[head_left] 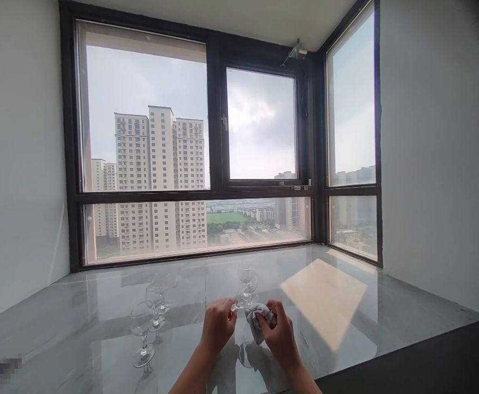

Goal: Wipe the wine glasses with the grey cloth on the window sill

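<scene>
My left hand (220,322) has its fingers closed in a pinch at the edge of a clear stemmed glass (246,296). Which part of the glass they grip is hard to make out, since it is see-through and partly covered. A crumpled grey cloth (259,317) is in my right hand (279,334), bunched between thumb and fingers close to the glass. Both hands are above the sill, a short gap apart. Just behind them another stemmed glass (245,272) stands on the sill.
Several clear stemmed glasses stand upright in a row at left, the nearest glass (141,328) in front. The glossy grey sill (79,350) mirrors them. A sunlit patch (325,301) lies at right. Dark-framed windows (218,194) rise behind, with white walls at both sides.
</scene>
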Motion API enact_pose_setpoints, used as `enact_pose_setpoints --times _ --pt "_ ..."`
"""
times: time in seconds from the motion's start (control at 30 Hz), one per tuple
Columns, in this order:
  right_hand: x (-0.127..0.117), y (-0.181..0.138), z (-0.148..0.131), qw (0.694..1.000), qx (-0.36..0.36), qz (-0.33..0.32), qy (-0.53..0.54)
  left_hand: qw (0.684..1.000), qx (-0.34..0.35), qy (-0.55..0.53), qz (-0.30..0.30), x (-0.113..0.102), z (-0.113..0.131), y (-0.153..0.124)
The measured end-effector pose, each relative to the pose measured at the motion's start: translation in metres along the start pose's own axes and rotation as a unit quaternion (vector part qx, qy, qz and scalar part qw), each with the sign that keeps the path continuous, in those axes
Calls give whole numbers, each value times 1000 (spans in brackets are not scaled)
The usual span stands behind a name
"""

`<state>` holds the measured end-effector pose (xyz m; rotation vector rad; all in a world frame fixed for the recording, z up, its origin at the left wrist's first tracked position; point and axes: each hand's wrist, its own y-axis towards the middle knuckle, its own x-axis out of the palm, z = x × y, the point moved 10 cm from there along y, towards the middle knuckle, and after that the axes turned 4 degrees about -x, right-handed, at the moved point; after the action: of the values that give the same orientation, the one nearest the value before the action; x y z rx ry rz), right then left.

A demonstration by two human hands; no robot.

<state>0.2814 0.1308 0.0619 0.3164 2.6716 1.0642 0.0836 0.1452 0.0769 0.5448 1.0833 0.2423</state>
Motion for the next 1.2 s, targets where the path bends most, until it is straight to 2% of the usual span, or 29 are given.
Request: enact_pose_setpoints --times 0.17,0.33,0.57,0.7,0.8,1.0,1.2 --pt "-3 1 5 1000 16 12 2 1000 -8 -22 -6 -2 1 -2" --pt "-22 2 15 994 41 97 -14 999 5 -51 -18 -2 7 -5" --pt "-68 0 50 965 143 217 -43 982 48 -138 -119 31 20 -12" --pt "-96 -9 62 963 161 202 -76 977 60 -175 -110 37 18 -12" --pt "-107 -20 68 962 180 181 -94 976 47 -188 -104 41 11 -11" --pt "-96 -24 47 966 131 154 -160 977 -4 -190 -97 47 1 -8" --pt "-92 -21 39 965 106 140 -196 969 -33 -213 -117 51 5 -5"
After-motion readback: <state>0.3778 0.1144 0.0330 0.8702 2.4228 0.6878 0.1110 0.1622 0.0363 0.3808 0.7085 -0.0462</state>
